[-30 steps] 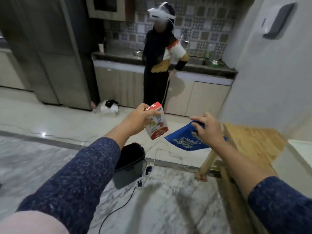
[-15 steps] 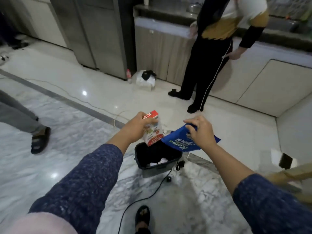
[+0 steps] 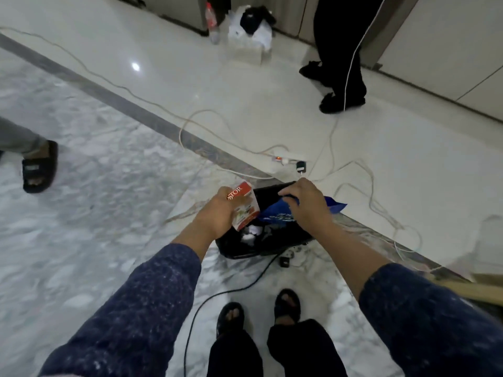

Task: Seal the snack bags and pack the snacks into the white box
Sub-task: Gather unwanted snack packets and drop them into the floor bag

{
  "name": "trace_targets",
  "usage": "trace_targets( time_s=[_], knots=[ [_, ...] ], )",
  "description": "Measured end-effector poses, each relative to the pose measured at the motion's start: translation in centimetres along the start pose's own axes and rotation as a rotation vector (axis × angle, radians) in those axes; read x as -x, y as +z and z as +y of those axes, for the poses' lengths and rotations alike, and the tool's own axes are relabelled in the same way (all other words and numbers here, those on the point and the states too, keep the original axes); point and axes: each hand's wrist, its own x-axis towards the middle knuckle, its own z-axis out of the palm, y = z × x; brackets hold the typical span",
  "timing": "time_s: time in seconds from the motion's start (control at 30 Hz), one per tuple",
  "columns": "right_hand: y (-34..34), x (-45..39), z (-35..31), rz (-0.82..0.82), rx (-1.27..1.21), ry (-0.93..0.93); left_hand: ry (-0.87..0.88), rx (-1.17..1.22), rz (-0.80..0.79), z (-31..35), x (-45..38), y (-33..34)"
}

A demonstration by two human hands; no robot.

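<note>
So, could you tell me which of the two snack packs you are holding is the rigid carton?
The red-and-white carton in the left hand; the blue pack in the right hand is a soft, crumpled bag.

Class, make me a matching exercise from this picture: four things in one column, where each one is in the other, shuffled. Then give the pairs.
Things:
1. red and white carton
2. blue snack bag
3. black bin
4. plastic bottle

Places:
A. on the floor under both hands
B. in the right hand
C. standing by the far cabinet
D. in the left hand

Pairs: 1-D, 2-B, 3-A, 4-C
</note>
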Motion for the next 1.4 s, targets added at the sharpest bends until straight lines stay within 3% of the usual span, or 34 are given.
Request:
trace_targets(
  time_s=[0.23,0.43,0.67,0.93,1.17,1.4],
  knots=[
    [4.5,-1.6,4.8,-0.311,0.155,0.064,-0.107,-0.036,-0.272,-1.8,-2.7,3.6],
    [-4.6,-1.3,1.0,-0.333,0.160,0.098,-0.111,-0.119,-0.267,3.7,-2.1,-6.0],
    [-24.0,-0.2,-6.2,-0.061,0.264,0.077,-0.004,-0.330,-0.062,17.1,-2.2,-22.7],
    [-41.7,7.8,-11.3,0.360,0.358,0.239,0.323,-0.381,0.301,33.7,0.4,-34.8],
    [-47.5,23.5,-12.9,0.721,0.405,0.542,0.742,-0.481,0.337,45.9,5.7,-35.9],
    [-44.3,43.6,-14.3,0.949,0.346,0.950,1.146,-0.484,0.194,56.4,16.4,-28.5]
  ],
)
